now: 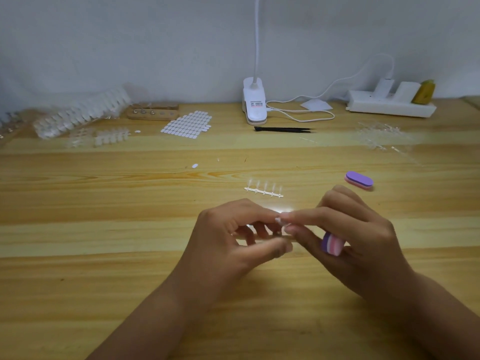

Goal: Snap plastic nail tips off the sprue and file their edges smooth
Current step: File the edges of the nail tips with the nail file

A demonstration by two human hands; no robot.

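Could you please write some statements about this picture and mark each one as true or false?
1. The right hand holds a purple and pink file block. True.
2. The black tweezers are in the left hand. False: they lie on the table, in front of the lamp base.
3. A second file block lies on the table beyond the right hand. True.
4. The sprue on the table touches the power strip. False: the sprue lies just beyond the hands, well apart from the power strip at the back right.
5. The lamp base stands at the front edge of the table. False: it stands at the back, by the wall.
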